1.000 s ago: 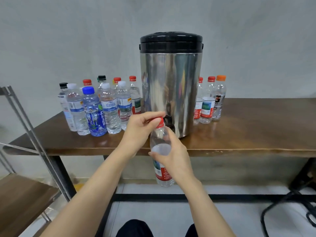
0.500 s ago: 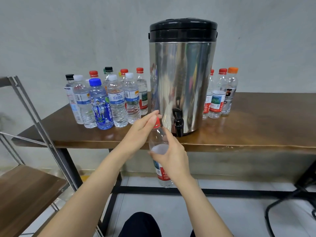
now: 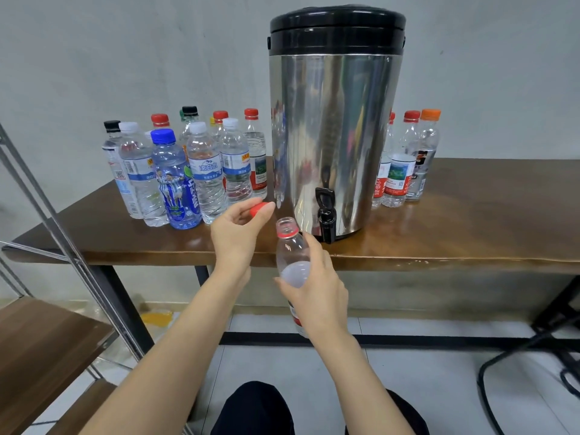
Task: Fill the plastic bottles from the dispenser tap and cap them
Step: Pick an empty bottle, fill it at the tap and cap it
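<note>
My right hand grips a clear plastic bottle with a red-and-white label, upright and open-mouthed, in front of the table edge and left of the black tap. My left hand pinches its red cap just up and left of the bottle mouth. The tap sits low on a steel dispenser with a black lid. The bottle looks nearly empty.
Several capped bottles stand in a cluster left of the dispenser on the brown wooden table; three more bottles stand at its right. A metal-framed wooden shelf is at my left. Black cables lie on the floor at right.
The red cap was on the bottle under my left fingers; now it is off, lifted up and left. The bottle mouth is bare. The view has moved closer to the dispenser.
</note>
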Action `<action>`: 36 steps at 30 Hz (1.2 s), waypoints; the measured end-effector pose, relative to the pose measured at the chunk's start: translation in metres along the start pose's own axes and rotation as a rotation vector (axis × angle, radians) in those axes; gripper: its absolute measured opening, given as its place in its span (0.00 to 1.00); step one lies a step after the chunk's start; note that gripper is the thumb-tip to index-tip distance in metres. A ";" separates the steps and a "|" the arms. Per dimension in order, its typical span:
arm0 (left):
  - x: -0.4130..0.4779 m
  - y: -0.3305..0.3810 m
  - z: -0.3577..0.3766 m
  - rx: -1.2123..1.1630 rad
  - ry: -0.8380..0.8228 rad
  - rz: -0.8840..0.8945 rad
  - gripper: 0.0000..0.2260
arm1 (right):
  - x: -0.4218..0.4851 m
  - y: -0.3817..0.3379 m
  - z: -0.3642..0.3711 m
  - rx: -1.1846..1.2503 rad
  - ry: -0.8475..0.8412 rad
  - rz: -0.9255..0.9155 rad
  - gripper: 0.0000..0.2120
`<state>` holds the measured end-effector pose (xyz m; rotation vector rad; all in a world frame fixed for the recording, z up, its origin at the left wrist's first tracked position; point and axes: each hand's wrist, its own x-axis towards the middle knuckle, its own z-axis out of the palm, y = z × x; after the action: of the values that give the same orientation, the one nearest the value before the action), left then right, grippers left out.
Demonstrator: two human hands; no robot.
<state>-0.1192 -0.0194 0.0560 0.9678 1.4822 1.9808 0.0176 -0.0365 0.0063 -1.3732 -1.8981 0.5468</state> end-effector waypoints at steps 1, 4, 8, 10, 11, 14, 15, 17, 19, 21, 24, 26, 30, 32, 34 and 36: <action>0.007 -0.008 -0.004 0.060 0.005 0.002 0.13 | -0.003 0.005 0.000 0.032 0.021 0.016 0.41; 0.030 -0.034 -0.014 0.295 -0.014 0.007 0.14 | -0.010 0.024 0.001 0.120 0.061 0.083 0.40; 0.050 -0.064 -0.024 0.616 -0.078 0.064 0.15 | -0.017 0.050 0.003 0.196 0.112 0.188 0.39; 0.056 -0.074 -0.027 0.741 -0.090 0.073 0.15 | -0.019 0.061 0.004 0.199 0.144 0.222 0.38; 0.058 -0.078 -0.028 0.799 -0.094 0.078 0.15 | -0.018 0.065 0.004 0.180 0.154 0.240 0.37; 0.060 -0.085 -0.027 0.948 -0.106 0.109 0.15 | -0.014 0.073 0.007 0.111 0.165 0.279 0.37; 0.059 -0.087 -0.027 0.971 -0.099 0.128 0.15 | -0.012 0.074 0.008 0.100 0.161 0.287 0.37; 0.057 -0.092 -0.026 0.979 -0.082 0.156 0.15 | -0.008 0.075 0.010 0.089 0.148 0.293 0.38; 0.056 -0.093 -0.025 0.965 -0.069 0.148 0.17 | -0.004 0.075 0.011 0.087 0.128 0.290 0.38; 0.055 -0.087 -0.023 0.894 -0.060 0.130 0.20 | 0.000 0.073 0.012 0.098 0.109 0.284 0.38; 0.050 -0.059 -0.010 0.699 -0.099 0.225 0.21 | 0.004 0.072 0.013 0.129 0.090 0.271 0.39; 0.041 -0.034 0.005 0.598 -0.185 0.335 0.18 | 0.006 0.071 0.014 0.169 0.090 0.257 0.39; 0.021 0.003 0.032 0.605 -0.466 0.543 0.19 | 0.007 0.072 0.016 0.239 0.110 0.232 0.39; 0.019 0.009 0.043 0.665 -0.580 0.652 0.21 | 0.008 0.073 0.017 0.244 0.130 0.223 0.38; 0.022 0.011 0.051 0.735 -0.656 0.702 0.22 | 0.009 0.074 0.018 0.236 0.139 0.215 0.37; 0.026 0.010 0.057 0.760 -0.673 0.723 0.20 | 0.010 0.075 0.018 0.272 0.141 0.214 0.37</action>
<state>-0.0911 0.0311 0.0815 2.4713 1.5820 1.1500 0.0495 -0.0004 -0.0544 -1.4013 -1.5119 0.7628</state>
